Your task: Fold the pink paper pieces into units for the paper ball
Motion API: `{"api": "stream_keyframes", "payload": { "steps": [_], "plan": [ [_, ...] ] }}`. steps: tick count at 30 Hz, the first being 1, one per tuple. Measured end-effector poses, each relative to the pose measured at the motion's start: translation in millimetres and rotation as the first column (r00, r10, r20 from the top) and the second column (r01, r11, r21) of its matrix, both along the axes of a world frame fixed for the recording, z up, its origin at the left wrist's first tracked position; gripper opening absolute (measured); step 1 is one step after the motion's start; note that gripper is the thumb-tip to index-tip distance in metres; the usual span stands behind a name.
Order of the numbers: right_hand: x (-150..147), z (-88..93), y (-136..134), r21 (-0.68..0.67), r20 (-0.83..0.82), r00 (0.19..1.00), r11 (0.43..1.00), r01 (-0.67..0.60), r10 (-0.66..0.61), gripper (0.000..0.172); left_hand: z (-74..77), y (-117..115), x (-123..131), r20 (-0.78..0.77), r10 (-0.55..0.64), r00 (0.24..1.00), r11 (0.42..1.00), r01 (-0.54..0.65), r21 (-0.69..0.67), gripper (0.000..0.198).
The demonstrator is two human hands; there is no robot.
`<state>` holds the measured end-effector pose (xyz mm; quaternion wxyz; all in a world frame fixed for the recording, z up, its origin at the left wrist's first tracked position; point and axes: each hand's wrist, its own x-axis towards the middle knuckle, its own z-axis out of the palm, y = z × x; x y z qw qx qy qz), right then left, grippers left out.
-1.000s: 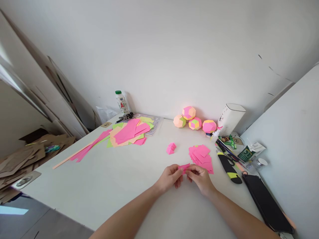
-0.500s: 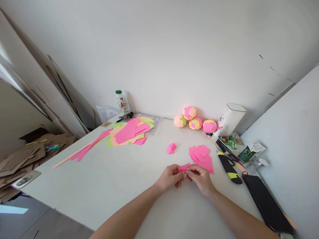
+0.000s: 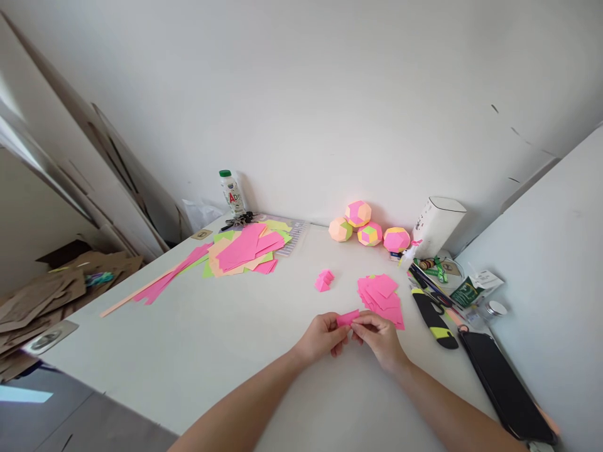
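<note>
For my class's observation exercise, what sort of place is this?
Probably a craft workspace: a white table bears loose coloured paper and faceted multicoloured balls, and the left hand and right hand hold a small pink piece.

Craft workspace: white table [image 3: 188, 364] with loose coloured paper [image 3: 242, 248], faceted paper balls [image 3: 358, 214], brown cardboard [image 3: 42, 295] alongside.

A white surface [image 3: 188, 351] stands against a plain, pale wall [image 3: 306, 94] with dark scuffs [image 3: 494, 108] at right. A white panel [image 3: 556, 263] borders its right side. At left, slanting boards [image 3: 61, 135] rise behind brown cardboard [image 3: 42, 304]; a bright patch [image 3: 23, 394] crosses the grey floor [image 3: 89, 417].
</note>
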<state>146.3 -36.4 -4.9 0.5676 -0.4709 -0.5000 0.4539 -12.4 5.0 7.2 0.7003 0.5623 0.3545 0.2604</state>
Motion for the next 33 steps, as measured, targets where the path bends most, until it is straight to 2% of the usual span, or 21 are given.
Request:
{"api": "stream_keyframes", "payload": {
  "steps": [22, 33],
  "plan": [
    [-2.8, 4.9, -0.5, -0.024, 0.03, 0.999, 0.999, 0.037, -0.036, 0.014, 3.9, -1.4, -0.3, -0.098, 0.012, 0.995, 1.0, -0.012, -0.001, 0.029],
    [-1.4, 4.8, -1.1, -0.017, 0.035, 0.999, 1.0, 0.021, -0.02, 0.013, 5.1, -1.1, -1.2, -0.084, -0.033, 0.996, 0.999, 0.034, 0.01, 0.034]
  ]
}}
